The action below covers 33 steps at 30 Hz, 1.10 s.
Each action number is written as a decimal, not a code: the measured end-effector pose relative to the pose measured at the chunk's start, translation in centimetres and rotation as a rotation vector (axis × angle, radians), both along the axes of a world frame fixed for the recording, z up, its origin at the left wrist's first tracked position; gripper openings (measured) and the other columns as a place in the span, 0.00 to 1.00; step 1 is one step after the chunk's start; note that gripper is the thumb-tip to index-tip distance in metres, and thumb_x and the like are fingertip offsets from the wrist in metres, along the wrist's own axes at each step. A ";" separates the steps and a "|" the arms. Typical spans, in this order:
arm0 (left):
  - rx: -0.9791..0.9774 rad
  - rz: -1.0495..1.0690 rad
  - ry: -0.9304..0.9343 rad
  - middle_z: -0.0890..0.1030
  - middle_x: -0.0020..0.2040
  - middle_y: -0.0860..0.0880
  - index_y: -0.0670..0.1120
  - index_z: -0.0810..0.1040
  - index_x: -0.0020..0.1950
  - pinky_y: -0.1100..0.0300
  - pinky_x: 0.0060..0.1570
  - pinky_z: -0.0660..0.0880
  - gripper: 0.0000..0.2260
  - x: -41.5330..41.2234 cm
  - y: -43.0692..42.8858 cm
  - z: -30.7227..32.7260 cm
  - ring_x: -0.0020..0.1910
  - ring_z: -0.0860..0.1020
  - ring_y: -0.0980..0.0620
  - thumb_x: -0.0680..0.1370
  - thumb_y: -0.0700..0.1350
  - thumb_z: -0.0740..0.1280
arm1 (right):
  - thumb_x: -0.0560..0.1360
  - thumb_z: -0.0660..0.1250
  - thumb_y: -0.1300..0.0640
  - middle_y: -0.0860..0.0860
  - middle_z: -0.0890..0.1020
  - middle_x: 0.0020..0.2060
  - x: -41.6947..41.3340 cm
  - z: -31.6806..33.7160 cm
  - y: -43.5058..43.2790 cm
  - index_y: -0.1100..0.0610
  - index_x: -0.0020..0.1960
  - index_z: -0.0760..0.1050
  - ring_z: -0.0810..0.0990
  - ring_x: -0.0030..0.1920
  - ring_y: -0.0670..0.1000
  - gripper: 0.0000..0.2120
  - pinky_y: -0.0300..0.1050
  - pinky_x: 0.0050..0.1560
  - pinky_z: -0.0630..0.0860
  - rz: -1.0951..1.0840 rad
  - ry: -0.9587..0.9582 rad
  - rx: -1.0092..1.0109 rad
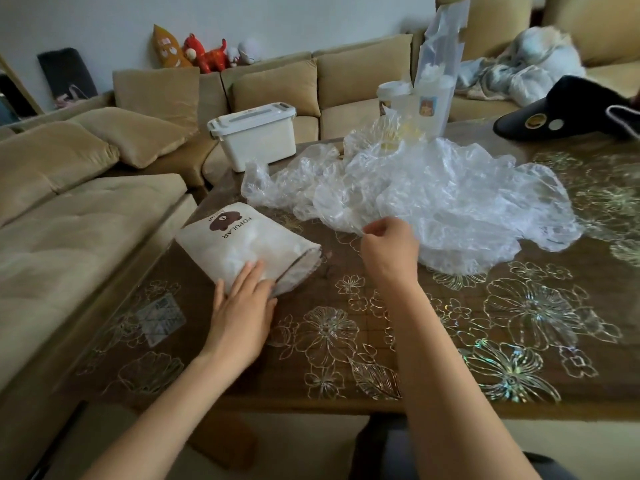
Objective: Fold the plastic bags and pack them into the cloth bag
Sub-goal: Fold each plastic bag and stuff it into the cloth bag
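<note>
Head view: left hand [242, 306], fingers straight, rests on the cloth bag [247, 249] at the table's [450, 341] near left, while right hand [389, 249] pinches the crumpled plastic bags [433, 195] just right of it.

We see thin, clear, crinkled plastic bags [450, 202] with a glossy sheen, a soft matt white cloth bag [242, 247], a glossy table cover [450, 334] with iridescent flower outlines, and a smooth white plastic box [256, 136].
</note>
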<state>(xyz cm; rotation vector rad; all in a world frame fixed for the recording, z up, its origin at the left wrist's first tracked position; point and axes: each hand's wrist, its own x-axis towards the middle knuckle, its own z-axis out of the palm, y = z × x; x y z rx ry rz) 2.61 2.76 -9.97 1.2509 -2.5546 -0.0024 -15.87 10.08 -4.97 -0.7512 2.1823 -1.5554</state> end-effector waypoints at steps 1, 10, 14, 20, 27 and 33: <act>0.011 0.016 -0.013 0.53 0.78 0.51 0.50 0.66 0.71 0.47 0.73 0.43 0.17 0.1 -0.8 0.0 0.77 0.46 0.53 0.82 0.49 0.55 | 0.69 0.60 0.67 0.55 0.79 0.48 -0.2 0.2 0.4 0.60 0.52 0.78 0.76 0.50 0.55 0.14 0.47 0.49 0.73 -0.072 0.100 0.000; -0.128 0.155 0.084 0.62 0.75 0.42 0.42 0.72 0.67 0.36 0.70 0.43 0.16 -0.4 -2.7 -1.1 0.76 0.54 0.46 0.80 0.46 0.59 | 0.72 0.60 0.60 0.58 0.55 0.75 -0.2 -3.7 -0.1 0.59 0.65 0.71 0.52 0.74 0.59 0.21 0.51 0.72 0.51 0.227 0.741 0.392; -0.369 -0.187 0.249 0.77 0.61 0.40 0.40 0.78 0.50 0.40 0.68 0.60 0.13 -0.5 -1.3 -1.0 0.66 0.69 0.45 0.75 0.43 0.57 | 0.77 0.54 0.59 0.58 0.47 0.77 -0.7 -5.0 -1.4 0.61 0.74 0.58 0.42 0.76 0.57 0.26 0.53 0.74 0.40 0.279 0.737 0.464; -0.344 -0.142 0.347 0.76 0.58 0.39 0.40 0.77 0.47 0.37 0.61 0.69 0.07 -0.6 -2.4 -1.4 0.62 0.69 0.43 0.70 0.35 0.64 | 0.75 0.56 0.65 0.55 0.67 0.71 1.3 -4.7 -2.4 0.62 0.70 0.65 0.58 0.73 0.55 0.24 0.49 0.74 0.47 0.176 0.751 0.271; -0.343 -0.097 0.391 0.76 0.57 0.39 0.39 0.78 0.48 0.45 0.61 0.69 0.06 -1.2 -2.8 -1.2 0.62 0.70 0.44 0.72 0.34 0.64 | 0.71 0.60 0.70 0.56 0.81 0.49 1.3 -3.1 -2.9 0.61 0.51 0.80 0.77 0.51 0.57 0.14 0.47 0.56 0.70 0.102 0.596 0.056; -0.340 -0.040 0.414 0.73 0.60 0.40 0.40 0.72 0.55 0.50 0.65 0.65 0.12 -0.7 -2.2 -1.1 0.63 0.69 0.44 0.73 0.40 0.57 | 0.74 0.59 0.72 0.50 0.77 0.34 3.1 3.2 0.2 0.58 0.42 0.75 0.77 0.34 0.47 0.11 0.38 0.35 0.76 0.490 -0.173 -0.172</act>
